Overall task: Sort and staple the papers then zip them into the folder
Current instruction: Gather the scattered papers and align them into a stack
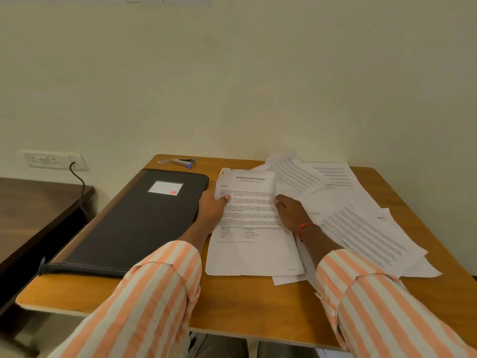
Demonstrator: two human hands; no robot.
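A black zip folder (pixel 134 223) with a white label lies closed on the left of the wooden table (pixel 240 303). To its right lies a printed sheet headed "Sample Education Transcript" (pixel 251 251). My left hand (pixel 213 211) grips this sheet's left edge, thumb on top. My right hand (pixel 290 211) rests on the sheet's right side, its fingertips at the edge of a lifted page (pixel 296 174). More loose printed sheets (pixel 361 228) fan out untidily to the right. A small grey and blue stapler (pixel 183 162) sits at the table's far edge behind the folder.
A small metal item (pixel 162 161) lies left of the stapler. The table stands against a cream wall. A socket panel (pixel 51 160) with a black cable is on the wall at left, above a dark brown desk (pixel 33 210).
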